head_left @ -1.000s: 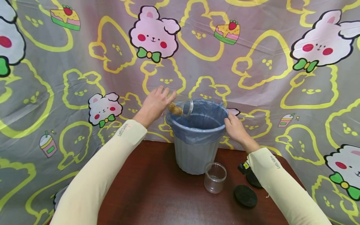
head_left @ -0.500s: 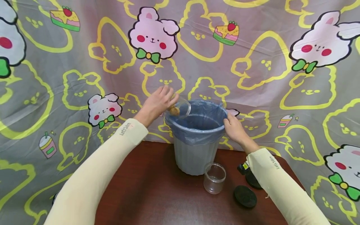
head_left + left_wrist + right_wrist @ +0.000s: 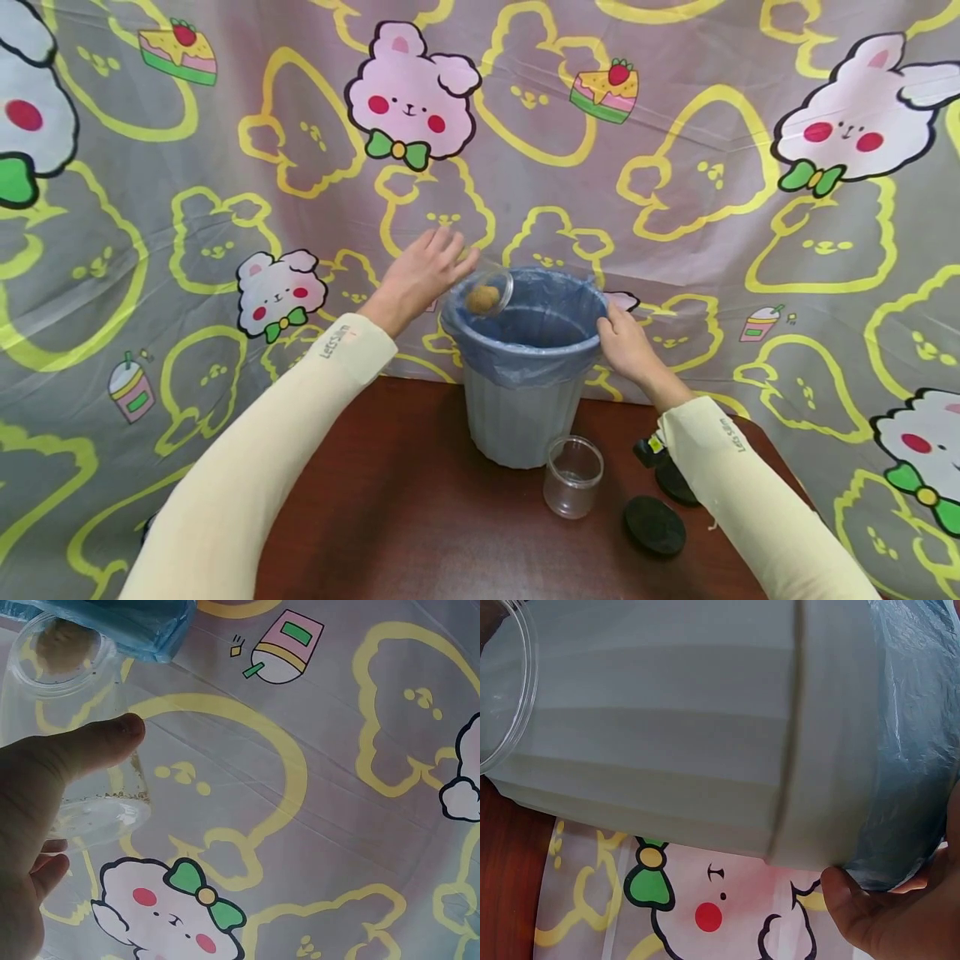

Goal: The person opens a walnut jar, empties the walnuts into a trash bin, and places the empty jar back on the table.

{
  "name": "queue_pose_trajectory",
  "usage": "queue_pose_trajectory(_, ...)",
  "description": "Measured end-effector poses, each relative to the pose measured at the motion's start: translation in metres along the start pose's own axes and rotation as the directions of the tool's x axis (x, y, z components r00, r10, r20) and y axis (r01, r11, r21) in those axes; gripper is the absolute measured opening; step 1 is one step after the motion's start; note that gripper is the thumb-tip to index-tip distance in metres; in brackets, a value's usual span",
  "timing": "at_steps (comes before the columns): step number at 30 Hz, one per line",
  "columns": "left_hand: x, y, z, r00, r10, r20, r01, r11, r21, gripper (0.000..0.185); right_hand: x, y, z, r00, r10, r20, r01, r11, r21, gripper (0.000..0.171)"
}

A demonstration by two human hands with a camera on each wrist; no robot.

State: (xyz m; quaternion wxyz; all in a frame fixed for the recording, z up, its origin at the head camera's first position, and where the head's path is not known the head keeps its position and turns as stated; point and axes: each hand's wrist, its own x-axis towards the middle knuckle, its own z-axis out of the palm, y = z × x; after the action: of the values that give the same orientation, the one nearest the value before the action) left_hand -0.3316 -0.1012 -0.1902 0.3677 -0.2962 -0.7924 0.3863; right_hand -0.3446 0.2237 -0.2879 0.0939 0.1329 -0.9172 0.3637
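My left hand [image 3: 423, 271] grips a clear plastic jar [image 3: 105, 814] on its side, mouth tipped down over the left rim of a grey trash bin [image 3: 517, 417]. A brown roundish lump [image 3: 482, 299] lies at the jar's mouth, and brown crumbs cling inside near its base in the left wrist view. The bin stands upright, lined with a blue plastic bag [image 3: 517, 367] folded over its rim. On the right side, my right hand [image 3: 626, 340] holds the bin's bagged rim, thumb outside in the right wrist view.
A second clear jar [image 3: 573, 492] stands upright in front of the bin on the dark red-brown table [image 3: 397, 508]. A round black lid [image 3: 655, 525] lies to its right. Another black round thing [image 3: 677, 483] is partly behind the right sleeve. A patterned curtain [image 3: 300, 208] hangs close behind.
The brown lump has slid from deeper in the tilted jar to its mouth. My left hand has shifted slightly right; the right hand keeps its hold on the rim.
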Motion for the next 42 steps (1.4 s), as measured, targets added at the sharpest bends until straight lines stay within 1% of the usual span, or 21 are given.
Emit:
queue_pose_trajectory(3, 0.001, -0.001, -0.001, 1.0, -0.002, 0.002, 0.002, 1.0, 0.021, 0.095, 0.0, 0.001, 0.0, 1.0, 0.001, -0.002, -0.001, 1.0, 0.001, 0.057)
queue_pose_trajectory(7, 0.003, -0.002, -0.003, 1.0, -0.005, -0.003, 0.005, 0.999, 0.033, 0.095, 0.0, 0.002, 0.0, 1.0, 0.002, -0.002, -0.002, 1.0, 0.0, 0.058)
queue_pose_trajectory(15, 0.005, 0.0, -0.004, 1.0, -0.001, -0.02, 0.001, 1.0, 0.018, 0.09, -0.001, 0.004, 0.0, 1.0, 0.006, 0.006, -0.006, 1.0, -0.007, 0.056)
queue_pose_trajectory(18, 0.007, 0.0, -0.005, 1.0, 0.001, -0.005, -0.001, 0.999, 0.035, 0.095, -0.001, 0.004, 0.001, 1.0, 0.002, 0.0, -0.002, 1.0, -0.009, 0.055)
queue_pose_trajectory(20, 0.008, 0.001, -0.007, 1.0, -0.007, 0.021, 0.007, 1.0, 0.008, 0.099, 0.0, 0.004, 0.001, 1.0, 0.001, -0.003, -0.001, 1.0, -0.007, 0.056)
queue_pose_trajectory(22, 0.01, 0.001, -0.009, 0.998, -0.028, 0.054, 0.031, 0.997, -0.068, 0.094, 0.0, 0.003, 0.001, 1.0, -0.001, -0.003, 0.001, 1.0, -0.005, 0.056)
queue_pose_trajectory(25, 0.012, 0.002, -0.011, 0.994, -0.06, 0.086, 0.076, 0.977, -0.197, 0.076, 0.0, 0.003, 0.001, 1.0, 0.001, 0.006, -0.001, 1.0, 0.0, 0.057)
queue_pose_trajectory(27, 0.012, 0.003, -0.012, 0.993, -0.07, 0.092, 0.09, 0.967, -0.239, 0.064, -0.001, 0.003, 0.002, 1.0, 0.004, 0.01, -0.004, 1.0, 0.0, 0.057)
queue_pose_trajectory(30, 0.012, 0.003, -0.013, 0.994, -0.062, 0.091, 0.081, 0.97, -0.227, 0.058, -0.001, 0.003, 0.002, 1.0, 0.007, 0.014, -0.007, 1.0, 0.001, 0.057)
queue_pose_trajectory(32, 0.012, 0.003, -0.013, 0.994, -0.054, 0.1, 0.073, 0.976, -0.204, 0.061, -0.001, 0.003, 0.002, 1.0, 0.011, 0.018, -0.011, 1.0, 0.001, 0.058)
queue_pose_trajectory(35, 0.011, 0.003, -0.014, 0.99, -0.047, 0.136, 0.069, 0.984, -0.164, 0.069, -0.001, 0.002, 0.001, 1.0, 0.016, 0.023, -0.016, 1.0, -0.001, 0.058)
queue_pose_trajectory(38, 0.011, 0.003, -0.015, 0.983, -0.067, 0.169, 0.094, 0.983, -0.157, 0.065, -0.001, 0.001, 0.0, 1.0, 0.018, 0.024, -0.018, 1.0, -0.001, 0.058)
queue_pose_trajectory(42, 0.012, 0.003, -0.018, 0.975, -0.101, 0.2, 0.138, 0.975, -0.176, 0.051, -0.001, 0.001, 0.0, 1.0, 0.008, 0.014, -0.008, 1.0, -0.004, 0.058)
